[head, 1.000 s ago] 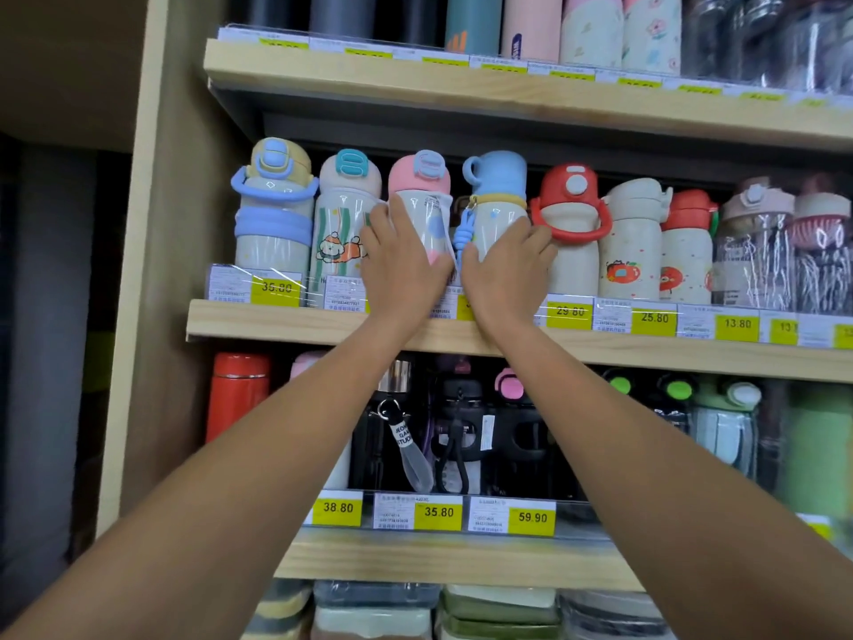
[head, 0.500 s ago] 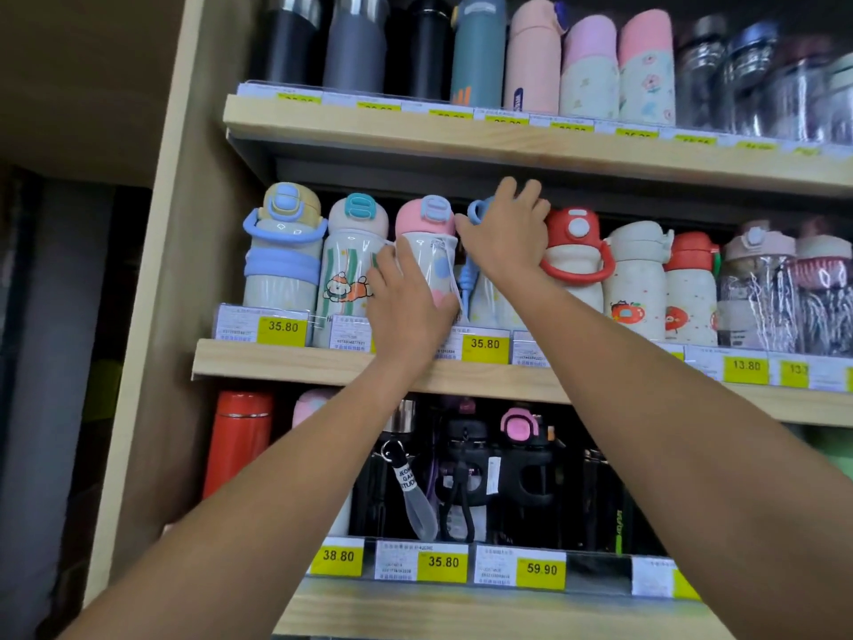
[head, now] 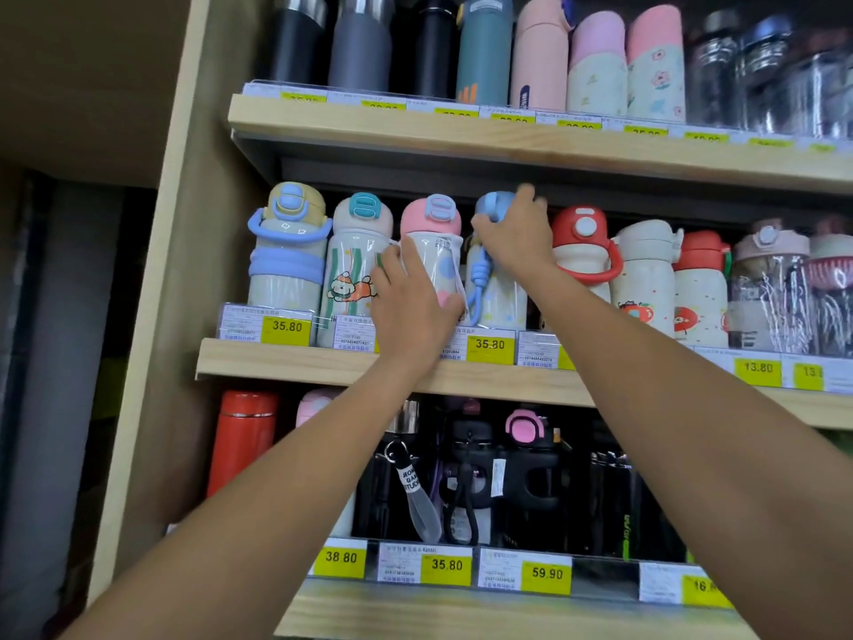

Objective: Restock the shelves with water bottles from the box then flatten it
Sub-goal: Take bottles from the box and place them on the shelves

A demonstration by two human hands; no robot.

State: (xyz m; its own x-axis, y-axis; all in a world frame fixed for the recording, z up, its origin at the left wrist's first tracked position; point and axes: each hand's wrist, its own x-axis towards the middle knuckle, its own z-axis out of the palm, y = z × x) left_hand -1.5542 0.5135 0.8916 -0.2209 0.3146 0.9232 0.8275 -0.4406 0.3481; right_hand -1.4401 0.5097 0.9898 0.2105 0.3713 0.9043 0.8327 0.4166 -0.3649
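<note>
On the middle shelf (head: 323, 362) stands a row of children's water bottles. My left hand (head: 411, 302) is wrapped round the lower body of the pink-lidded bottle (head: 431, 219). To its right, my right hand (head: 514, 235) grips the blue-lidded bottle (head: 494, 288) at its cap and neck, and a blue strap hangs down the front of that bottle. Both bottles stand upright on the shelf. The box is not in view.
A yellow-lidded bottle (head: 286, 251) and a teal-lidded bottle (head: 355, 265) stand to the left, red-lidded ones (head: 584, 242) to the right. The upper shelf (head: 507, 140) hangs low over the lids. Dark bottles fill the lower shelf (head: 461, 607). The wooden side panel (head: 152, 316) bounds the left.
My right hand has climbed from the blue-lidded bottle's lower body to its cap. My left hand has stayed on the pink-lidded bottle. The view has tilted upward.
</note>
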